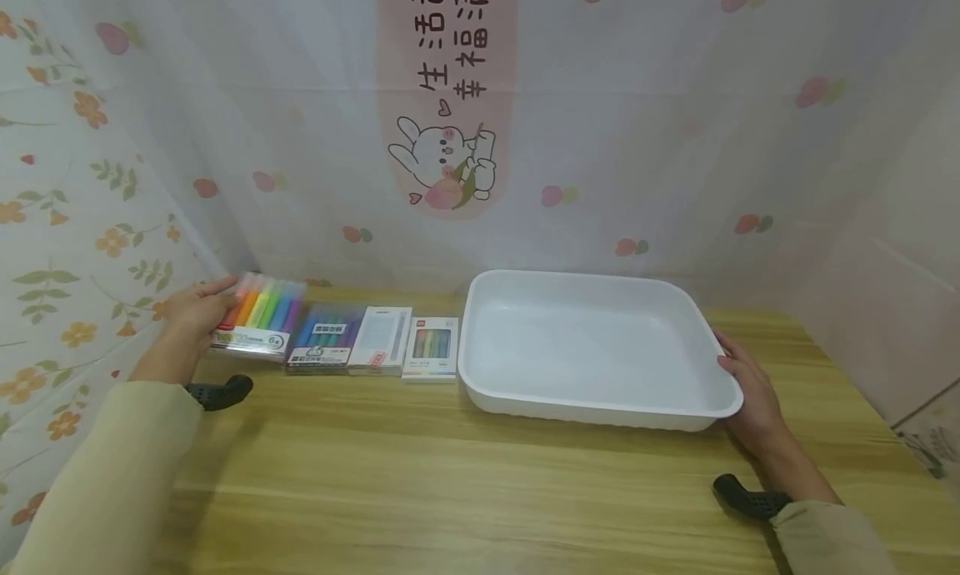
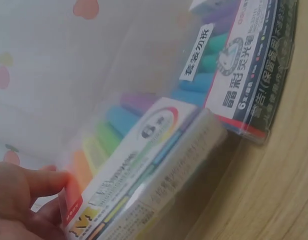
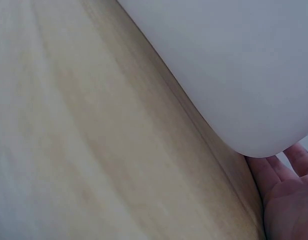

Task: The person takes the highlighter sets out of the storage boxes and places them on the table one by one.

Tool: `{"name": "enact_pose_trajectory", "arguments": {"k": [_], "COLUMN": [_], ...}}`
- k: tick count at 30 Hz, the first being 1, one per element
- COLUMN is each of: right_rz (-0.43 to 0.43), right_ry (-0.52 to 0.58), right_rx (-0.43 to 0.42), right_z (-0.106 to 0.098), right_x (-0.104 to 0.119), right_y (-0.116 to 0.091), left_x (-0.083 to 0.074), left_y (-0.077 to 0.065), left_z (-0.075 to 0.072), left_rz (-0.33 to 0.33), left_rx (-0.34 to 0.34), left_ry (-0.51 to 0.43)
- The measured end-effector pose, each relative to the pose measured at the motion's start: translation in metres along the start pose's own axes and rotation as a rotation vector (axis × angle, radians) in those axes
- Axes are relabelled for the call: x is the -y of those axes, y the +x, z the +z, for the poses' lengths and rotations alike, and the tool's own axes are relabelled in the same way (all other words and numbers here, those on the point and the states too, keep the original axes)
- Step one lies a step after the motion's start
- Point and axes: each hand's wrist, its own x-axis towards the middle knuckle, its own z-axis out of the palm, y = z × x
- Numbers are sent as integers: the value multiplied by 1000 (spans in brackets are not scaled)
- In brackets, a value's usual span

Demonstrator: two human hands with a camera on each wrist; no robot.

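At the left end of the row, my left hand (image 1: 197, 312) pinches the side of a clear pack of highlighters (image 1: 258, 321) in rainbow colours. The left wrist view shows the thumb and fingers at the orange end of this pack, which sits tilted beside a second highlighter pack (image 2: 229, 65). On the other side, my right hand (image 1: 752, 392) grips the right wall of a white rectangular tray (image 1: 592, 408), with a digit over its rim. In the right wrist view, fingers (image 3: 266, 175) reach along the tray's rounded lower corner; their tips are hidden behind it.
Between the held pack and the tray, the second highlighter pack (image 1: 322, 342), a white box (image 1: 380, 342) and a box with a coloured picture (image 1: 431, 350) stand side by side on the wooden table (image 1: 480, 483). A patterned curtain (image 1: 315, 142) hangs right behind them.
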Motion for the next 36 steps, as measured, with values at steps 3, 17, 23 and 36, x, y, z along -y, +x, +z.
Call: {"name": "enact_pose_trajectory", "arguments": {"k": [3, 17, 23, 36], "right_rz": [-3, -31, -50, -38], "right_ry": [-7, 32, 80, 61], "right_rx": [0, 36, 44, 46], "right_z": [1, 3, -1, 1], "right_x": [0, 1, 0, 0], "right_y": [0, -1, -2, -2], "left_x": [1, 25, 21, 23], "left_y": [2, 17, 20, 26], "left_z": [-3, 2, 10, 8], "left_rz": [8, 90, 115, 131], "left_rx": [-3, 13, 1, 122], "left_ry": [59, 83, 169, 389]}}
